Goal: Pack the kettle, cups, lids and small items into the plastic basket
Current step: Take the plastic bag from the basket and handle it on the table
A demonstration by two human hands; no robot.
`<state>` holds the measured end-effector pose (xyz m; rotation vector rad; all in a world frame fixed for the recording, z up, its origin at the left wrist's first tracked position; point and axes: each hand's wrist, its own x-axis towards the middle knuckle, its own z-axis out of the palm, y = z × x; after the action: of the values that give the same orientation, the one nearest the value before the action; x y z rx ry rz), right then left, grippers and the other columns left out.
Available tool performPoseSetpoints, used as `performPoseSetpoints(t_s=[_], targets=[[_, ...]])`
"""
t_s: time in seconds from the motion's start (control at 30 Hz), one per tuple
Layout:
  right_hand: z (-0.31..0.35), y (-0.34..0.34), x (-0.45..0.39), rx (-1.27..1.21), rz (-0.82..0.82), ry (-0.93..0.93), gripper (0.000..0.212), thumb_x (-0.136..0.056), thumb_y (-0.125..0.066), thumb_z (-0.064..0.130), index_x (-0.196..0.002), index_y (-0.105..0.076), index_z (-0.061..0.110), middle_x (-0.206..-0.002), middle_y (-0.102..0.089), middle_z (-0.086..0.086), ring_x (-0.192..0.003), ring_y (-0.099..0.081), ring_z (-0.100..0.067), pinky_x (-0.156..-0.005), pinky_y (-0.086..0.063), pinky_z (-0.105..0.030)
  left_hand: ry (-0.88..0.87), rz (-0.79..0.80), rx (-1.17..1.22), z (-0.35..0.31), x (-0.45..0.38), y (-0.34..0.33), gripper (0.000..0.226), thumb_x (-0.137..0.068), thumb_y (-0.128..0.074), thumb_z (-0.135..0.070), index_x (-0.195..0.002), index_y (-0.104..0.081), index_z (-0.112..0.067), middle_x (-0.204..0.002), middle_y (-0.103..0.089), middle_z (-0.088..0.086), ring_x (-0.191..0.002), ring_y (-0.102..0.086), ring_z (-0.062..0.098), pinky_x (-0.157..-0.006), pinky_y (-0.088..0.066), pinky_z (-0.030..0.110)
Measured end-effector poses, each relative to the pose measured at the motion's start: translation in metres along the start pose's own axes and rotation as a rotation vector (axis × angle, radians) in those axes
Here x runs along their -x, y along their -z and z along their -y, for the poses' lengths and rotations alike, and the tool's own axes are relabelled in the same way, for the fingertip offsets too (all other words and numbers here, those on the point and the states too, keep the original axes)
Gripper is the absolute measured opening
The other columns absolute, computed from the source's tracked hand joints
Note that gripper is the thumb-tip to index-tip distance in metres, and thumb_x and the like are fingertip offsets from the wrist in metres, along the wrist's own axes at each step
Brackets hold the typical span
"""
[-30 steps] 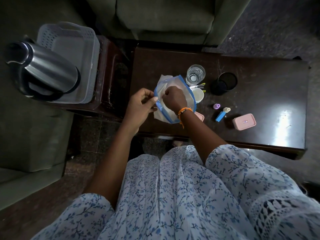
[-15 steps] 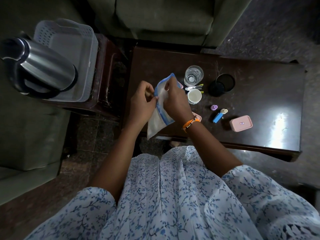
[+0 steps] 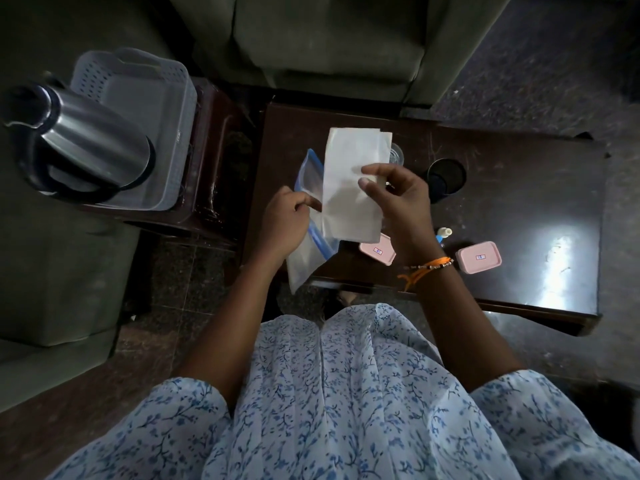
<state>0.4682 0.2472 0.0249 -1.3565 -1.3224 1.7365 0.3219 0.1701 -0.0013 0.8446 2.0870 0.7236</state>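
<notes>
The right hand (image 3: 398, 202) holds a flat, folded white paper sheet (image 3: 351, 188) upright above the dark, glossy wooden tabletop (image 3: 519, 188) — thumb across its front face, fingers curled behind, a firm pinching grip. The left hand (image 3: 285, 223) has its grip closed around the mouth of a clear, floppy plastic zip bag (image 3: 306, 251) edged with a blue seal strip; the bag hangs down past the near edge of the tabletop, and the paper's lower part overlaps it.

The steel kettle (image 3: 90, 147), cylindrical and brushed with a black lid, handle and base ring, lies tilted on its side in the pale grey plastic basket (image 3: 173, 109), a rounded rectangular tub with perforated walls that stands on a small dark side table (image 3: 221, 161) to the left.

On the tabletop, two small pink rounded-rectangle boxes (image 3: 478, 257) lie near the front edge, one partly hidden under the paper. A dark round cup (image 3: 446, 176) stands behind the right hand, and a clear glass (image 3: 396, 154) peeks out beside the paper. A small blue and white object (image 3: 443, 233) shows just past the wrist — what it is cannot be told. An orange thread bracelet (image 3: 426, 268) circles the right wrist.
</notes>
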Motion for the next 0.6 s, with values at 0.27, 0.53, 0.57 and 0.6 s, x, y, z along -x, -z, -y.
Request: performPoseSetpoints(t_s=[0.27,0.53,0.57,0.6], targets=[[-0.003,0.008,0.0,-0.135,0.105,0.021,0.042,-0.081,-0.057,-0.014,-0.114,-0.053,0.011,-0.099,-0.069,-0.004,-0.087,-0.065,-0.011,-0.077,-0.056,-0.03,0.141,0.148,0.247,-0.016,0.0,0.007,0.058,-0.097,-0.025,-0.053,-0.09,-0.071,-0.017,-0.079,-0.067,-0.01,-0.077,-0.062,0.003,-0.072,-0.045,0.025],[-0.002,0.008,0.002,-0.053,0.142,0.054,0.032,-0.08,-0.052,-0.017,-0.074,-0.064,0.012,-0.093,-0.061,-0.004,-0.099,-0.058,-0.019,-0.074,-0.054,-0.026,0.052,0.193,0.275,-0.032,0.004,0.002,0.022,-0.087,-0.063,-0.03,-0.069,-0.063,-0.016,-0.073,-0.052,-0.004,-0.072,-0.053,0.007,-0.067,-0.04,0.022],[-0.002,0.009,0.002,-0.049,0.141,0.044,0.026,-0.082,-0.054,-0.014,-0.081,-0.065,0.009,-0.093,-0.061,-0.005,-0.095,-0.059,-0.017,-0.071,-0.055,-0.022,0.043,0.175,0.265,-0.032,0.004,0.0,0.02,-0.085,-0.066,-0.026,-0.067,-0.062,-0.018,-0.072,-0.051,-0.004,-0.073,-0.053,0.008,-0.067,-0.041,0.023],[-0.003,0.01,0.001,-0.047,0.122,0.014,0.021,-0.085,-0.054,-0.01,-0.09,-0.064,0.008,-0.095,-0.061,-0.006,-0.091,-0.06,-0.017,-0.068,-0.055,-0.021,0.046,0.151,0.263,-0.033,0.004,-0.002,0.019,-0.083,-0.068,-0.024,-0.066,-0.062,-0.02,-0.073,-0.05,-0.005,-0.074,-0.054,0.009,-0.068,-0.042,0.024]])
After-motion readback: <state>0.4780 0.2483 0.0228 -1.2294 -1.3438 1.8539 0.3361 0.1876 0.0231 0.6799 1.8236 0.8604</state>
